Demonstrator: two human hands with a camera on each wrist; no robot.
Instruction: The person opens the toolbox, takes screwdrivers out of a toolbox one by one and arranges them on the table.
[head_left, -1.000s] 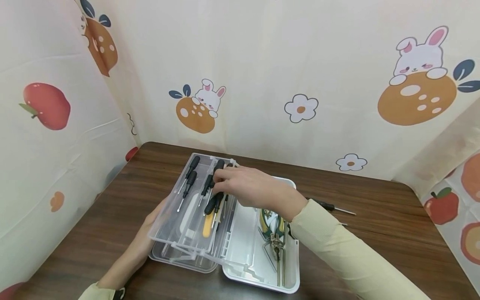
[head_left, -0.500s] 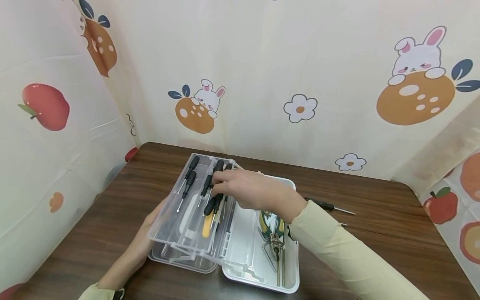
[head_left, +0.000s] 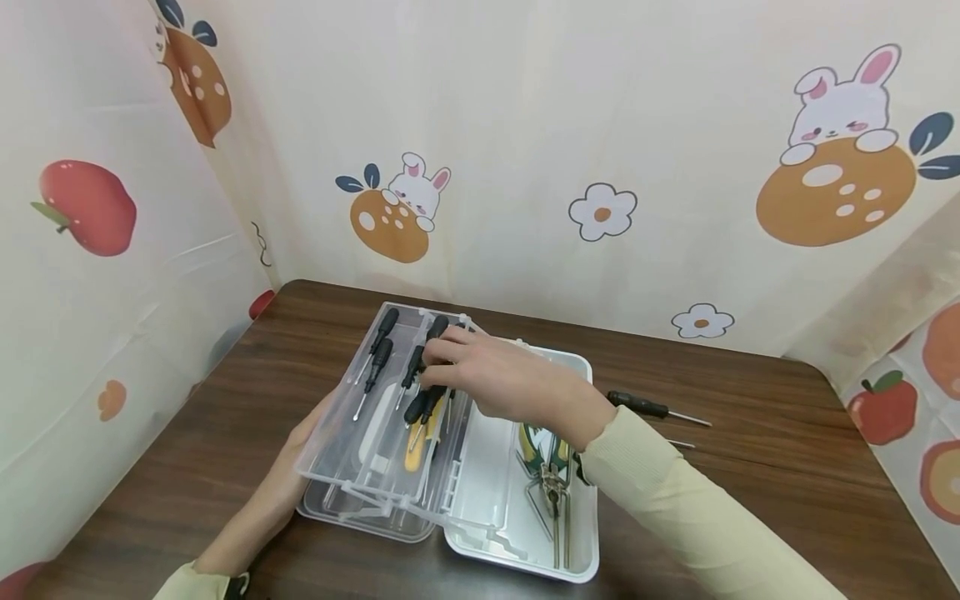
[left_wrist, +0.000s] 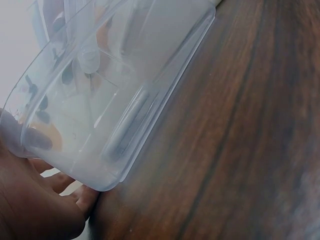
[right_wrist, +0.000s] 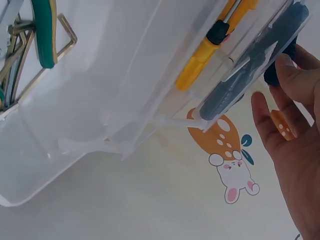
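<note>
A clear plastic tray (head_left: 330,450) of an opened toolbox holds several black-handled screwdrivers (head_left: 379,358) and a yellow-handled tool (head_left: 414,450). My left hand (head_left: 300,450) grips the tray's left side, and the left wrist view shows its fingers (left_wrist: 55,177) at the corner of the clear plastic. Over the tray's right compartment is my right hand (head_left: 487,371). In the right wrist view its thumb and fingers pinch a dark screwdriver handle (right_wrist: 272,75), partly hidden by the hand.
The white toolbox base (head_left: 480,500) holds green-and-yellow pliers (head_left: 547,450) and several hex keys (head_left: 557,533). A black screwdriver (head_left: 637,404) lies on the table at the right, a metal shaft (head_left: 681,443) beside it. Behind stands a printed curtain (head_left: 510,167).
The black screwdrivers beside the yellow-handled tool have shifted slightly under my right hand, which has moved very little. My left hand stays on the tray.
</note>
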